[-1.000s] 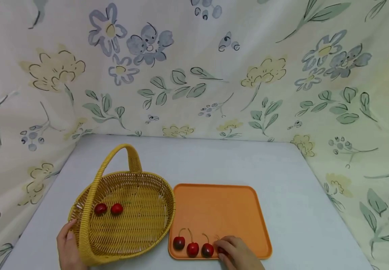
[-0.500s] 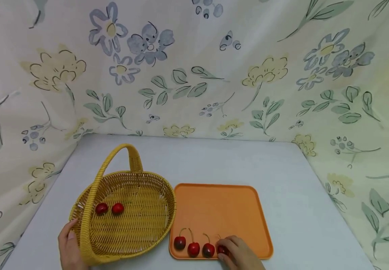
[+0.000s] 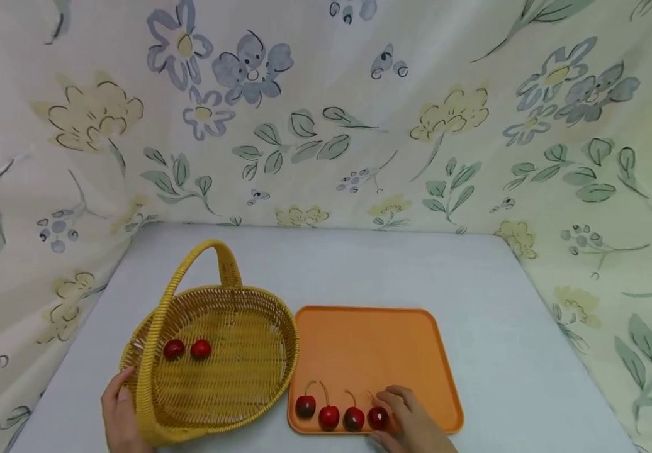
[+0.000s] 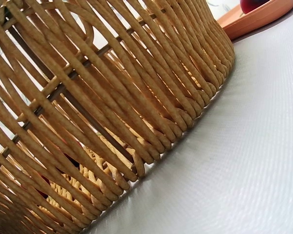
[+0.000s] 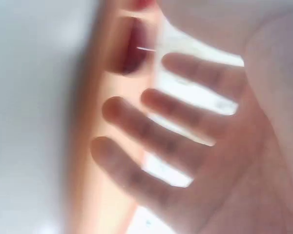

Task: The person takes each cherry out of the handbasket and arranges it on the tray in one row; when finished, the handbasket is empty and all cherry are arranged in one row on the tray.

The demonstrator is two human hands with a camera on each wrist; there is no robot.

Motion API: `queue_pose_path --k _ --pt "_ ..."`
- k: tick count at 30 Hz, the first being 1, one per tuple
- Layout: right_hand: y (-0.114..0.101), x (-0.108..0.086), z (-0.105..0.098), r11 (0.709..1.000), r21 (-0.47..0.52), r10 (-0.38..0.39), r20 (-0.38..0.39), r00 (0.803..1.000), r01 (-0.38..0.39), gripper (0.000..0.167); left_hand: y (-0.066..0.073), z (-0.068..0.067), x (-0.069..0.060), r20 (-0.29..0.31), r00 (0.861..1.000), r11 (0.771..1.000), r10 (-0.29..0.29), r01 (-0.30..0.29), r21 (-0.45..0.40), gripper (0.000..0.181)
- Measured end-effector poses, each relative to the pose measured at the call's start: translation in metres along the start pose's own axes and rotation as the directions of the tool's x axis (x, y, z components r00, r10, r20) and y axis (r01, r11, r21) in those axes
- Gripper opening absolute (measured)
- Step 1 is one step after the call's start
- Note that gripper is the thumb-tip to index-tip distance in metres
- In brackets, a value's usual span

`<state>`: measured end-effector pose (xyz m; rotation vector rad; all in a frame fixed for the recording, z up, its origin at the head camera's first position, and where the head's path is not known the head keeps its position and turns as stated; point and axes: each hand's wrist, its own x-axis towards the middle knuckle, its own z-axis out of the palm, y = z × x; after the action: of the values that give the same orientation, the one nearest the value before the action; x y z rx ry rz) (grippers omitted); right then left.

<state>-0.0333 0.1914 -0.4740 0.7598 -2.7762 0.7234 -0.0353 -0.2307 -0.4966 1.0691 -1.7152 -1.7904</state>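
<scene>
My left hand (image 3: 122, 412) holds the left side of a yellow woven basket (image 3: 221, 421) with a tall arched handle. Two red cherries (image 3: 201, 349) lie inside it. The left wrist view is filled by the basket's outer wall (image 4: 112, 92); my left fingers do not show there. Several dark red cherries with stems stand in a row along the front of an orange tray (image 3: 371, 340). My right hand (image 3: 413, 421) is beside the rightmost cherry (image 3: 378, 418), thumb and fingers apart around it. In the blurred right wrist view, my right fingers (image 5: 151, 134) are spread and hold nothing.
Basket and tray stand side by side on a white table (image 3: 507, 352), nearly touching. A floral cloth (image 3: 326, 113) hangs behind the table and along both sides. The basket's handle (image 3: 158, 314) arches high over its left part.
My right hand has let go of the rightmost cherry; its fingers have spread and shifted slightly right. That cherry now shows more fully in the row. My left hand stays at the basket.
</scene>
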Motion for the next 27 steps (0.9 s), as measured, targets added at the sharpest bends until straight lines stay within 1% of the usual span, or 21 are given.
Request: queue_pose_path --k 2,3,4,5,6,7,8,9,10,12,13,14,16,17,18,20,21,22,23,24,27 --pt "-0.007 0.002 -0.013 1.0 0.004 0.016 -0.027 0.999 -0.016 0.05 -0.005 -0.003 0.001 0.005 1.0 0.999 0.028 -0.028 0.027 0.035" --pt "-0.012 0.006 -0.021 1.0 0.012 0.018 -0.026 0.999 -0.018 0.049 -0.008 -0.004 0.002 0.007 0.998 0.997 0.062 -0.062 0.039 0.035" --pt "-0.017 0.011 -0.027 1.0 0.008 0.005 -0.025 1.0 -0.004 0.048 -0.01 -0.006 0.003 0.009 0.992 0.991 0.124 -0.124 0.052 0.036" --pt "-0.023 0.018 -0.034 1.0 -0.008 -0.022 -0.014 1.0 0.022 0.045 -0.013 -0.007 0.005 0.012 0.982 0.98 0.187 -0.187 0.061 0.036" --pt "-0.031 0.027 -0.042 0.999 -0.021 -0.03 0.025 0.999 0.03 0.043 -0.015 -0.007 0.006 0.009 0.972 0.969 0.237 -0.237 0.069 0.037" --pt "-0.038 0.037 -0.048 0.999 -0.029 -0.041 0.076 0.996 0.044 0.04 -0.015 -0.007 0.006 0.006 0.968 0.965 0.249 -0.249 0.076 0.037" --pt "-0.047 0.048 -0.055 0.997 -0.039 -0.064 0.133 0.989 0.069 0.039 -0.015 -0.006 0.007 0.001 0.967 0.964 0.253 -0.253 0.081 0.037" --pt "-0.056 0.06 -0.061 0.994 -0.047 -0.091 0.191 0.977 0.102 0.039 -0.015 -0.005 0.008 -0.004 0.966 0.964 0.257 -0.256 0.077 0.038" --pt "-0.065 0.072 -0.066 0.989 -0.056 -0.121 0.239 0.964 0.138 0.039 -0.014 -0.004 0.008 -0.009 0.972 0.969 0.236 -0.234 0.073 0.038" --pt "-0.084 0.098 -0.071 0.973 -0.056 -0.198 0.313 0.929 0.226 0.04 -0.012 0.0 0.008 -0.007 0.989 0.988 0.15 -0.15 0.041 0.037" --pt "-0.093 0.111 -0.071 0.959 -0.054 -0.246 0.34 0.908 0.28 0.039 -0.011 0.0 0.007 -0.005 0.993 0.992 0.116 -0.116 0.04 0.037" --pt "-0.103 0.125 -0.069 0.943 -0.057 -0.287 0.364 0.886 0.329 0.04 -0.011 0.0 0.007 -0.005 0.995 0.994 0.105 -0.104 0.045 0.038" --pt "-0.121 0.156 -0.055 0.903 -0.035 -0.378 0.415 0.828 0.429 0.04 -0.011 -0.001 0.005 -0.006 0.995 0.992 0.098 -0.097 0.085 0.04" --pt "-0.129 0.171 -0.045 0.885 -0.008 -0.411 0.454 0.791 0.465 0.04 -0.011 -0.001 0.005 -0.004 0.994 0.989 0.11 -0.109 0.104 0.041" --pt "-0.138 0.187 -0.033 0.87 0.015 -0.434 0.497 0.751 0.493 0.041 -0.011 -0.002 0.004 -0.002 0.99 0.982 0.142 -0.14 0.127 0.042" --pt "-0.153 0.214 -0.005 0.857 0.054 -0.443 0.586 0.679 0.512 0.043 -0.009 -0.003 0.003 -0.003 0.985 0.971 0.17 -0.167 0.172 0.042" --pt "-0.16 0.226 0.01 0.858 0.067 -0.435 0.623 0.65 0.509 0.044 -0.008 -0.003 0.002 0.0 0.982 0.967 0.19 -0.187 0.176 0.042" --pt "-0.166 0.237 0.025 0.861 0.061 -0.418 0.651 0.634 0.505 0.045 -0.007 -0.003 0.001 0.006 0.981 0.966 0.196 -0.194 0.171 0.042" --pt "-0.171 0.245 0.04 0.864 0.041 -0.396 0.669 0.629 0.501 0.047 -0.005 -0.003 0.0 0.011 0.981 0.968 0.194 -0.194 0.157 0.042" --pt "-0.175 0.252 0.054 0.864 0.005 -0.375 0.675 0.636 0.504 0.047 -0.004 -0.002 -0.002 0.022 0.982 0.971 0.188 -0.189 0.147 0.043" --pt "-0.18 0.263 0.084 0.862 -0.108 -0.306 0.668 0.678 0.496 0.04 -0.002 0.001 -0.006 0.051 0.989 0.984 0.14 -0.145 0.1 0.043"
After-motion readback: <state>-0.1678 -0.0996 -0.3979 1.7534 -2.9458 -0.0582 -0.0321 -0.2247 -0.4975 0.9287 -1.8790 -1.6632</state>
